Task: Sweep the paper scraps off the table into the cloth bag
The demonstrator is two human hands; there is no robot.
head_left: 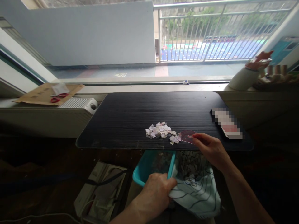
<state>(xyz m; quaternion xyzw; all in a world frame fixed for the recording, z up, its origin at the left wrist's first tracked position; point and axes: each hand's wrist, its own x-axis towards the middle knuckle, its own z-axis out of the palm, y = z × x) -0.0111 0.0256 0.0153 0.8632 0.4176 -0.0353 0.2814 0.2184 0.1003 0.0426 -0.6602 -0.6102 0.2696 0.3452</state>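
Observation:
My right hand (206, 144) pinches a thin, see-through pinkish plastic sheet with a curved edge (187, 136), held flat at the tabletop. The sheet's left edge touches a small group of paper scraps (174, 137). Just left of these lies a bigger heap of small whitish paper pieces (159, 130). Below the table edge, my left hand (158, 188) is closed around the near rim of a teal plastic bin (140, 169). Some small bits show inside the bin. A striped cloth bag (201, 194) with paper scraps in it hangs against the bin, its edge by my left thumb.
On the black table (130, 115) a phone (227, 124), blurred out, lies at the right. Red-handled scissors (58, 97) rest on a brown envelope (39, 95) by a white radiator (80, 104). A window sill (144, 88) runs behind; an open box (100, 191) stands on the floor.

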